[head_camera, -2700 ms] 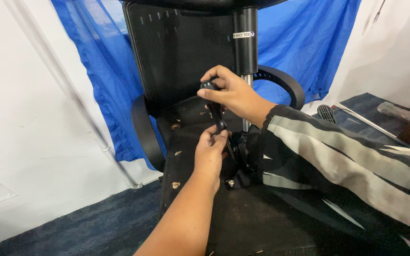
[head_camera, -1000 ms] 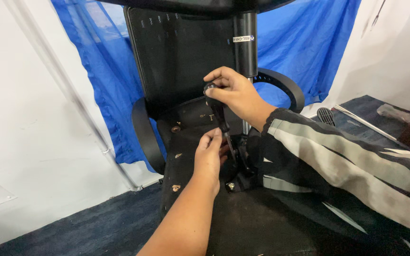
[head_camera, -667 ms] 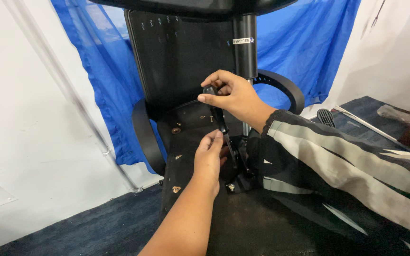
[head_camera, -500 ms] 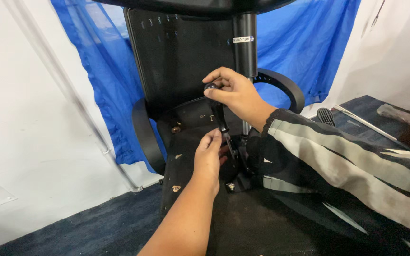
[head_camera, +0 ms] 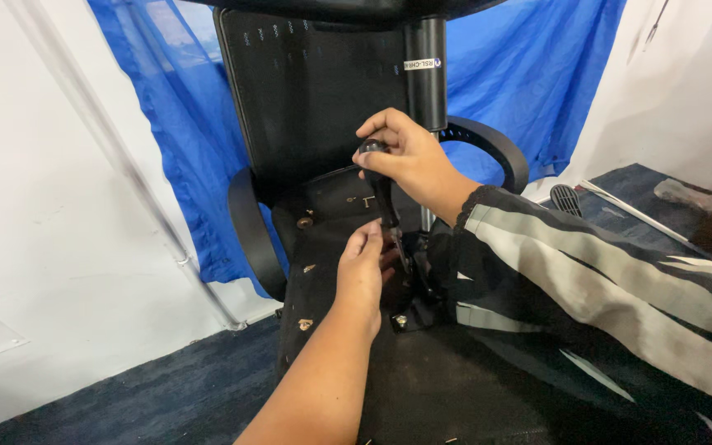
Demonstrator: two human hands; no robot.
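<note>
A black office chair lies overturned, its seat underside (head_camera: 422, 387) facing me and its mesh back (head_camera: 315, 91) standing beyond. My right hand (head_camera: 409, 156), in a black sleeve with grey stripes, grips the black handle of a screwdriver (head_camera: 382, 194) from above. The shaft points down into the metal mechanism plate (head_camera: 409, 305) under the seat. My left hand (head_camera: 364, 268) pinches the lower end of the shaft just above the plate. The tip is hidden behind my fingers.
The chair's black gas-lift column (head_camera: 426, 70) rises behind my right hand. Curved armrests sit at left (head_camera: 249, 231) and right (head_camera: 488, 144). Brass-coloured bolts (head_camera: 305, 222) dot the seat underside. Blue cloth (head_camera: 529, 74) hangs behind, a white wall (head_camera: 51, 214) stands left, dark carpet (head_camera: 166, 395) lies below.
Both hands stay on the screwdriver at the seat mechanism. My right hand has shifted slightly on the handle, as in turning; my left hand has barely moved.
</note>
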